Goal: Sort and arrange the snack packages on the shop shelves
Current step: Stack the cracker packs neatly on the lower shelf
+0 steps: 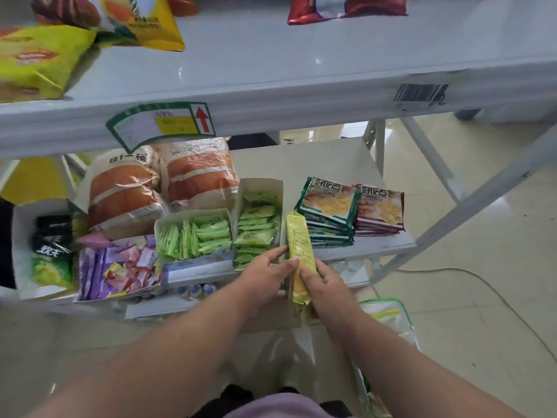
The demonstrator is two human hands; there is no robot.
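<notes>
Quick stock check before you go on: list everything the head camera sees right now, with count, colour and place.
Chip bags: at least four, yellow, green and red, upper shelf.
Price label: one, green-edged with a red arrow, upper shelf front.
Bread bags: two, orange and white, lower shelf rear.
Open boxes of sachets: two, light green, lower shelf centre.
Purple and pink packets: one tray, count unclear, lower shelf front left.
Flat biscuit packs: two stacks, green-edged and maroon-edged, lower shelf right.
Long yellow package: one, between the boxes and the stacks.
Left hand: touches the package.
Right hand: grips the package.
</notes>
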